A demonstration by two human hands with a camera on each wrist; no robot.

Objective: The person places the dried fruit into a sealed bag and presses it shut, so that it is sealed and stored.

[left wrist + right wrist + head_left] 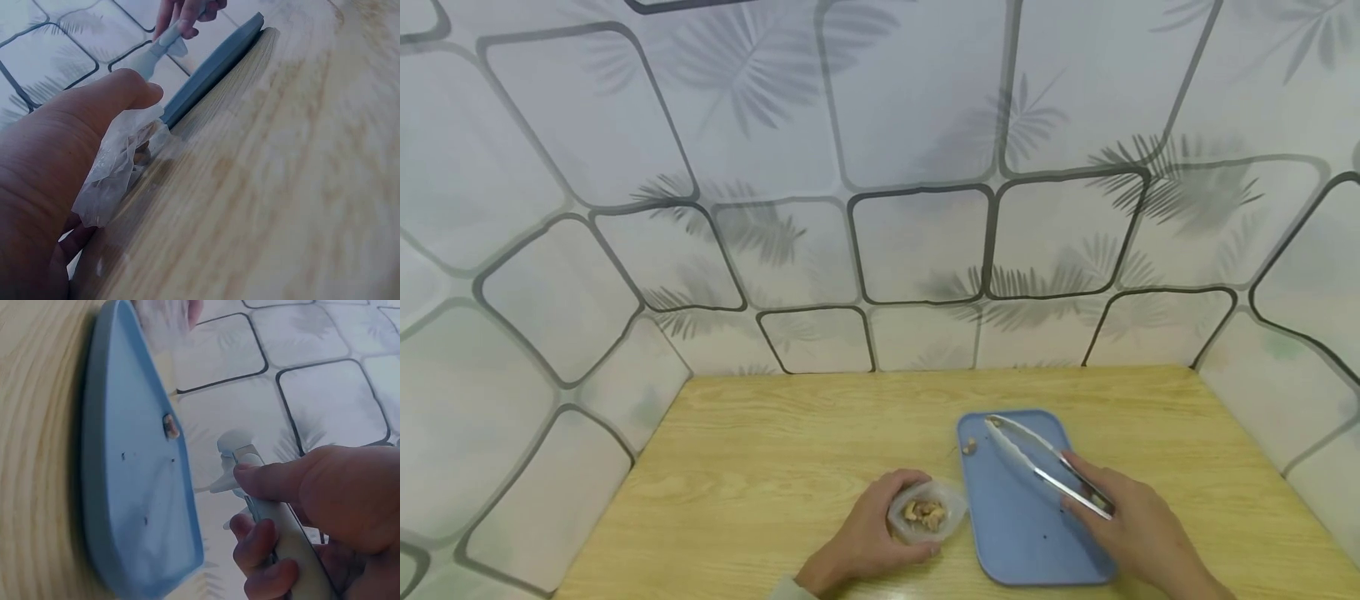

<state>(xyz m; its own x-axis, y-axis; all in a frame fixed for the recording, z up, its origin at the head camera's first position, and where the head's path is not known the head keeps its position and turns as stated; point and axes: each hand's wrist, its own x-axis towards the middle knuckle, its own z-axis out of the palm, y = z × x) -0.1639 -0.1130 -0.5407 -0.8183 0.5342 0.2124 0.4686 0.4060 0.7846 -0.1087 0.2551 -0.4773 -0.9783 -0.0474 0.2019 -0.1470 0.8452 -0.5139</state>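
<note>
My left hand [880,521] curls round a small clear plastic bag [953,510], its mouth facing up. Inside lie several tan-brown, nut-like pieces [925,514]. In the left wrist view the thumb lies along the crinkled bag [109,181], close over the table. With my right hand [1131,521] I grip metal tongs [1060,479], their pale tips pointing to the tray's far left corner. A small brown piece [992,421] shows right at the tips. Another nut-like piece [969,447] lies on the blue tray [1018,533] near its left edge; it also shows in the right wrist view [170,426].
A few dark crumbs [1045,537] dot the tray. The tray lies on a wood-grain table [775,450], just right of the bag. Walls with a leaf-and-grid pattern [917,250] close in the table at the back and both sides.
</note>
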